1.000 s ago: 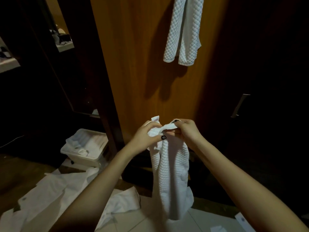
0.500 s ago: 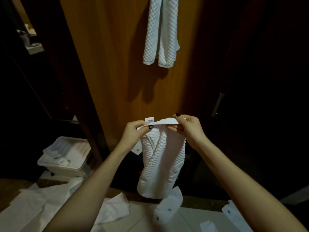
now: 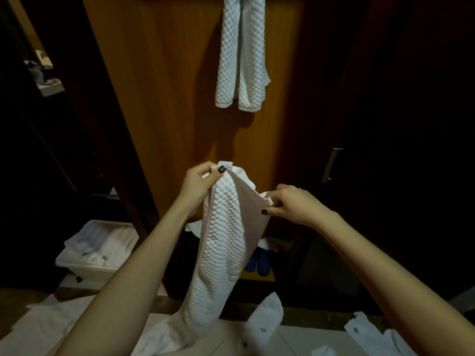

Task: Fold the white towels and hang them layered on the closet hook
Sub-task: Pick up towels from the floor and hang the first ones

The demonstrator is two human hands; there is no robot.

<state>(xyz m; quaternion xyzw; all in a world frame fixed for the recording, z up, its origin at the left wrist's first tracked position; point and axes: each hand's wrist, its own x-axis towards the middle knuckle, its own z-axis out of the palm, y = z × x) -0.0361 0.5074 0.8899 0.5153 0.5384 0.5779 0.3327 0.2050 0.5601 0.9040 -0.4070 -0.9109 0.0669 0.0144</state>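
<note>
Both forearms reach forward. The left hand (image 3: 198,182) pinches the quilted white towel (image 3: 223,242) by its upper corner, held higher; the right hand (image 3: 295,205) pinches its other edge, lower. A second towel (image 3: 241,55) hangs on the wooden closet door (image 3: 167,98).

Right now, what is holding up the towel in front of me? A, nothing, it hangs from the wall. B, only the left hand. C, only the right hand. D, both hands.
D: the left hand pinches the towel at its top corner by the tag and the right hand pinches its edge lower down; the hanging towel on the wooden panel above is a separate one.
</note>
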